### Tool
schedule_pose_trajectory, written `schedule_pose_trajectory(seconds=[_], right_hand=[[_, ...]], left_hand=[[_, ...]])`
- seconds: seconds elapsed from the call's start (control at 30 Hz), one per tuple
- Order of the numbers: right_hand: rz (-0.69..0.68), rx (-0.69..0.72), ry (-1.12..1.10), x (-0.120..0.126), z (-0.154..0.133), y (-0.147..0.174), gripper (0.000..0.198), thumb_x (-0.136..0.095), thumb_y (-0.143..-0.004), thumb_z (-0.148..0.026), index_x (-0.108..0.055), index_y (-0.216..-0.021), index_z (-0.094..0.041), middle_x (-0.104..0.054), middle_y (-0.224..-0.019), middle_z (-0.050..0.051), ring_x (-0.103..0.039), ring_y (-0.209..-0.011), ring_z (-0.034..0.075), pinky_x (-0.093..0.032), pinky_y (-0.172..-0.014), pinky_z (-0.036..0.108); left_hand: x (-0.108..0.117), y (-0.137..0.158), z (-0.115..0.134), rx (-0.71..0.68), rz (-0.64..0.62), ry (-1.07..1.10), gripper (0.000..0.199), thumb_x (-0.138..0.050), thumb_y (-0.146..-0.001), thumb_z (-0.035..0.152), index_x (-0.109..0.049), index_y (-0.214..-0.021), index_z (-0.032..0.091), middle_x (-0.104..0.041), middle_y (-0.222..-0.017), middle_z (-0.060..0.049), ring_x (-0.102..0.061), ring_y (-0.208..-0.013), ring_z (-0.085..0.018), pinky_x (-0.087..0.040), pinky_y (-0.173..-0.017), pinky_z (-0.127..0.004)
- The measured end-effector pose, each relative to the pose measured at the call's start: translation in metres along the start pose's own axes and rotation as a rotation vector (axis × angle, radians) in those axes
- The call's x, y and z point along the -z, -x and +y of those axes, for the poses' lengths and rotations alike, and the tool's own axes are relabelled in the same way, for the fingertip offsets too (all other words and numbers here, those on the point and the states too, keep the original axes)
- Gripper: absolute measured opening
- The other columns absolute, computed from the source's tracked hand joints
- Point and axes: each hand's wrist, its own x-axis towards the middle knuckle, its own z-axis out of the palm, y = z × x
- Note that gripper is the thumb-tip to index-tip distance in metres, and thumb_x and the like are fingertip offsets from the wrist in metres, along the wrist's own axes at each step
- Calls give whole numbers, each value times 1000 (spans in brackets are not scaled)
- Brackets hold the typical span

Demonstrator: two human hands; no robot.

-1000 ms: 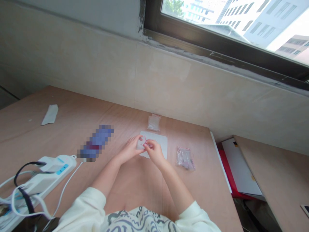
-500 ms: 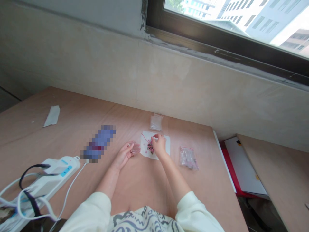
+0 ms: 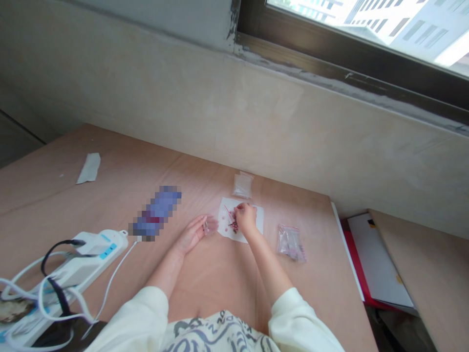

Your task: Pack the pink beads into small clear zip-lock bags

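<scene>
On a white paper sheet (image 3: 251,235) lies a small heap of dark red and pink beads (image 3: 233,226), with a few loose ones beside it. My right hand (image 3: 246,217) is over the heap, its fingertips pinched together; whatever they hold is too small to make out. A thin red strand (image 3: 228,211) shows just left of those fingers. To the left of the paper, my left hand (image 3: 194,233) is closed on a small clear plastic bag (image 3: 210,226) near the sheet's edge.
A clear zip bag (image 3: 243,186) lies behind the paper, another filled bag (image 3: 291,242) to its right. Leftward are a pixelated phone-like object (image 3: 157,212), a power strip (image 3: 91,259) with cables, and a paper scrap (image 3: 89,168). The wall (image 3: 183,107) bounds the table's back.
The view has shifted slightly, moving the scene rightward. My right hand remains pinched over the beads, and the red strand now looks straighter. My left hand still holds the bag.
</scene>
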Motion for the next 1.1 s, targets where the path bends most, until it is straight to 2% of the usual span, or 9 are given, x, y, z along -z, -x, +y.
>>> schedule_pose_trajectory(seconds=[0.1, 0.2, 0.47, 0.53, 0.63, 0.73, 0.83, 1.0, 1.1], right_hand=[[34, 37, -245, 8, 0, 10, 13, -50, -68, -26, -58, -68, -16, -55, -79, 6, -48, -79, 18, -37, -70, 29], [-61, 92, -416, 12, -3, 22, 13, -53, -65, -30, -59, -66, -18, -53, -76, 4, -50, -73, 15, -39, -63, 26], [-248, 132, -554, 10, -9, 27, 21, -48, -69, -34, -62, -71, -18, -52, -78, 4, -50, -65, 12, -39, -54, 23], [-195, 83, -510, 8, -6, 22, 21, -47, -70, -32, -61, -74, -18, -53, -80, 5, -50, -66, 12, -40, -56, 24], [-61, 21, -254, 2, -4, 12, 15, -49, -68, -24, -60, -73, -16, -54, -82, 7, -48, -80, 17, -38, -67, 27], [-56, 3, 15, -6, -6, 3, 11, -52, -65, -23, -60, -70, -16, -54, -85, 10, -44, -88, 23, -34, -72, 32], [-80, -2, 147, -12, -10, -1, 11, -53, -65, -25, -59, -70, -17, -53, -88, 11, -43, -87, 25, -33, -70, 33], [-79, 23, 173, -8, -13, 0, 10, -50, -67, -21, -58, -63, -15, -55, -83, 11, -44, -86, 25, -33, -68, 33], [-31, 14, 30, 0, -11, 4, 13, -50, -68, -24, -57, -60, -16, -56, -79, 9, -46, -83, 22, -34, -68, 31]], left_hand=[[-1, 0, 1, 17, -4, -25, 17, -49, -75, 19, -58, -86, 10, -66, -81, -10, -60, -79, -19, -44, -75, -33], [-4, 0, 2, 22, 9, -39, 16, -50, -75, 18, -58, -85, 10, -66, -79, -9, -61, -78, -19, -45, -74, -33], [-3, 0, 0, 32, 29, -31, 15, -49, -75, 16, -59, -85, 11, -66, -83, -9, -60, -81, -19, -44, -77, -32], [-2, -1, 0, 30, 25, -29, 15, -49, -75, 16, -59, -85, 10, -66, -84, -10, -60, -81, -19, -45, -76, -33], [-1, -1, -1, 28, 22, -25, 15, -49, -75, 16, -59, -85, 11, -66, -84, -10, -60, -81, -19, -45, -76, -32], [-2, 0, 0, 24, 35, -19, 15, -49, -75, 16, -59, -84, 10, -66, -82, -9, -60, -81, -18, -46, -76, -30], [-4, 1, 1, 29, 61, -18, 14, -49, -75, 16, -59, -83, 10, -66, -80, -9, -61, -77, -17, -47, -74, -30], [-6, 2, 3, 29, 60, -21, 13, -50, -74, 15, -60, -82, 10, -66, -78, -9, -62, -76, -18, -47, -72, -30], [-6, 2, 3, 27, 68, -32, 14, -50, -74, 16, -59, -83, 10, -66, -79, -10, -61, -77, -18, -47, -73, -31]])
